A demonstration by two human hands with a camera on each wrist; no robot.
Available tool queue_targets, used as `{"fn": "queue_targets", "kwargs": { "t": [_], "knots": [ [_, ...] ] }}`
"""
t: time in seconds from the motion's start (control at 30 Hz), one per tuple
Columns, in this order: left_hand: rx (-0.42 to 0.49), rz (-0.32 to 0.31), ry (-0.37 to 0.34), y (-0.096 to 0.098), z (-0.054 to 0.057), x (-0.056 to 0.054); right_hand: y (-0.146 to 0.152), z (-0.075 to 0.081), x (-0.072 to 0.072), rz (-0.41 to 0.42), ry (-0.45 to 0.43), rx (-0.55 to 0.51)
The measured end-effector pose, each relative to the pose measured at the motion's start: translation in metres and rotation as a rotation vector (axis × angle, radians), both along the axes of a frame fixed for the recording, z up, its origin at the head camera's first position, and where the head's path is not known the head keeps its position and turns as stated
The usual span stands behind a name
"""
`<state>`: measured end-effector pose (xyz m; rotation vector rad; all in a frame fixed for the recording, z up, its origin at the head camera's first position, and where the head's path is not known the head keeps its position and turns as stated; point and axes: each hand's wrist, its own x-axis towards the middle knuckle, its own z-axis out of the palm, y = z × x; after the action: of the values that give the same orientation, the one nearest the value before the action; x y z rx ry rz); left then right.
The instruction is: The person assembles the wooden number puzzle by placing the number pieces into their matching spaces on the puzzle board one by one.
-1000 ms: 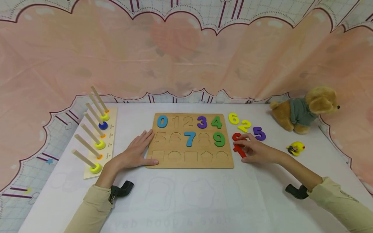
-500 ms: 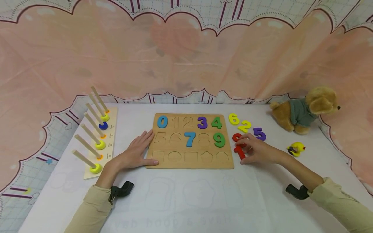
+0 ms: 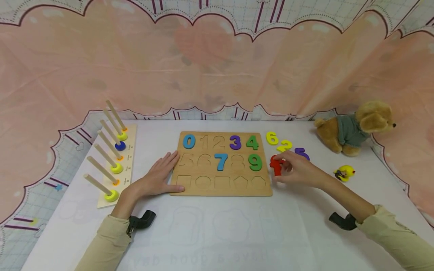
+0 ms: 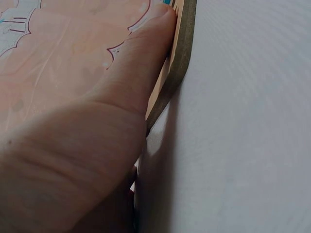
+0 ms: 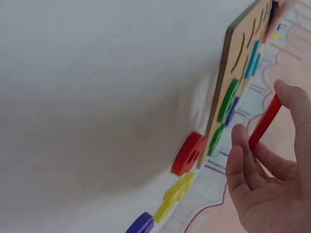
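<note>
My right hand (image 3: pixel 300 168) pinches a red wooden number 1 (image 3: pixel 277 169) by its ends, between thumb and fingertips. In the right wrist view the number 1 (image 5: pixel 265 121) is held above the table, seen edge-on. Below it a red number 8 (image 5: pixel 188 154) lies beside the wooden number board (image 3: pixel 227 191); in the head view the raised piece and hand overlap it. Blue 0 (image 3: pixel 188 141), purple 3, green 4, blue 7 (image 3: pixel 221 162) and green 9 (image 3: pixel 255 162) sit on the board. My left hand (image 3: pixel 156 175) rests on the board's left edge, fingers extended, thumb on the near corner.
Right of the board lie a yellow 6 (image 3: pixel 272 137), yellow 2 (image 3: pixel 284 145) and purple 5 (image 3: pixel 301 153). Farther right are a yellow duck toy (image 3: pixel 344 172) and a teddy bear (image 3: pixel 354 128). A peg stand (image 3: pixel 127 165) with coloured rings stands left. A patterned curtain hangs behind.
My right hand has lifted the red number 1 and turned it more upright, shifting slightly away from me over the red 8. The left hand has stayed on the board.
</note>
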<state>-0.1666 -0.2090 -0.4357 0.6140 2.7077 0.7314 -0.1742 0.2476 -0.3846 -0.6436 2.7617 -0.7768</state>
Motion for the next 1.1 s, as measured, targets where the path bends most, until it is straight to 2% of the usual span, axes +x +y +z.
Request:
{"fn": "queue_targets", "kwargs": {
  "t": [0.17,0.33,0.67,0.93,1.1],
  "knots": [
    [0.001,0.002,-0.002,0.000,0.002,-0.001,-0.012,0.002,-0.001,-0.035,0.028,0.006],
    [0.000,0.003,-0.002,0.001,0.002,-0.001,-0.022,0.003,-0.003,-0.018,0.052,0.007],
    [0.004,-0.004,0.005,0.000,0.004,-0.001,-0.044,0.007,-0.013,0.014,0.044,-0.023],
    [0.000,-0.012,0.007,-0.001,0.001,0.000,-0.081,0.009,-0.028,0.103,0.070,0.028],
    [0.002,-0.011,0.010,-0.001,0.000,0.001,-0.114,0.010,-0.043,0.146,0.104,0.052]
  ]
}}
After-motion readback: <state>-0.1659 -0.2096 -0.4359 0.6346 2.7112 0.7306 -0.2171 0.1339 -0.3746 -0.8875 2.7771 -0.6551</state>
